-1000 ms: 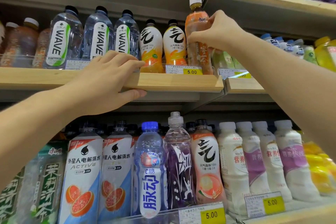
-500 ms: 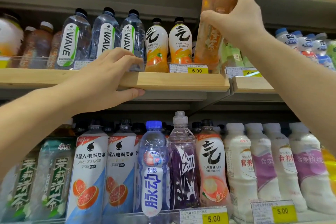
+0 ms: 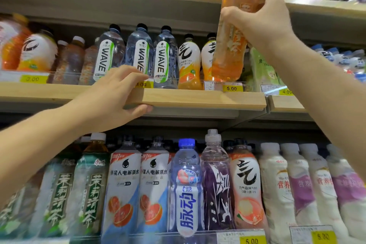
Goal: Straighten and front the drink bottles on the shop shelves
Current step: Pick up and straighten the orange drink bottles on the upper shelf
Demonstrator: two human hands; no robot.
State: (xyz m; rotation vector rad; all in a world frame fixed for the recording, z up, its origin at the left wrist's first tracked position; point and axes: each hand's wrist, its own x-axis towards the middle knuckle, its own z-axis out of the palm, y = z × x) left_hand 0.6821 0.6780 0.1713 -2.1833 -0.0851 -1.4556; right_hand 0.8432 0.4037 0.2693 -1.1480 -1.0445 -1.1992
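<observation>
- My right hand is wrapped round the orange bottle: fingers curl across the front at mid-height and the thumb is behind.
- The orange bottle hangs clear of the shelf, in front of the row. Its base is just above the yellow price tag reading "5.00".
- Its long axis is near upright, with the top leaning slightly right. The cap end runs past the upper edge of the view.
- Its label faces me with a red logo near the shoulder and pale vertical characters lower down, too blurred to read.
- My left hand grips the shelf's wooden front edge, fingers over the top and thumb underneath.
- Just behind those fingers stand three clear WAVE bottles, upright, black caps up, "WAVE" printed vertically and facing out.
- Further left, another yellow tag reads "3.00".
- On the row below, the blue-capped bottle stands upright with blue characters on its white label, facing forward.
</observation>
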